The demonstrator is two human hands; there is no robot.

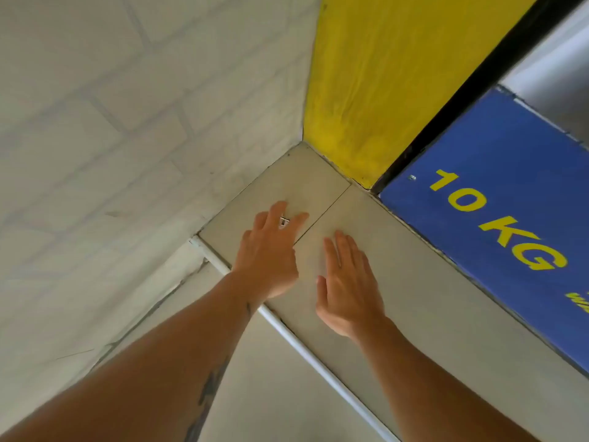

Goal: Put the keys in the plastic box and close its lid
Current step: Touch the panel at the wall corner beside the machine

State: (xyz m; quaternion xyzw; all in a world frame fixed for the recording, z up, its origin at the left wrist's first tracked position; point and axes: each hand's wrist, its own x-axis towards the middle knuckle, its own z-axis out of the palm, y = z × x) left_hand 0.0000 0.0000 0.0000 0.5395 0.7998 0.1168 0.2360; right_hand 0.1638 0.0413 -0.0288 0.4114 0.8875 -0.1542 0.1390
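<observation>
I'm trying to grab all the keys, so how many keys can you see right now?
1 piece of metal, apparently a key, shows between the fingers of the left hand on the tiled ledge. More keys may be hidden under that hand; none show by the right hand.

Soft even daylight, faint shadows, no glare, slight overall blur, wide-angle bending toward the edges

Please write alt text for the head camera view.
Two bare hands reach over a pale tiled floor in a corner; a small metal object, likely the keys, shows between the left hand fingers. The right hand is flat and empty.
</observation>
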